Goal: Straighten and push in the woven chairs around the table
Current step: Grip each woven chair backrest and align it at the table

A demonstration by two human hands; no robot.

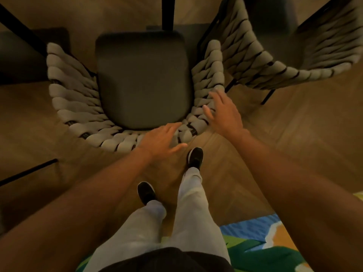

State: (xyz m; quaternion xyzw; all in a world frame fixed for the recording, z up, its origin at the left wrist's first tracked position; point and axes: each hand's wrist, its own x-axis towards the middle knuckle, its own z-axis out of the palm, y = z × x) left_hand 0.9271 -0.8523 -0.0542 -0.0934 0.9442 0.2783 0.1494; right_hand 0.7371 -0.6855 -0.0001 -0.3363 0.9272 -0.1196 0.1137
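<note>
A woven chair [76, 99] with thick grey rope weave and a dark seat cushion [143, 79] stands right below me, its curved back toward me. My left hand [161, 139] lies with straight fingers on the back's rim near the middle. My right hand [224, 112] rests with spread fingers on the weave at the back's right corner. A second woven chair [261, 61] stands at the upper right, turned at an angle, its side close to the first chair's right arm.
A black table leg [168, 12] rises just beyond the seat cushion, with another dark bar [21, 30] at the upper left. My feet in black shoes [195, 158] stand on the wooden floor behind the chair. A colourful rug [261, 244] lies at the bottom right.
</note>
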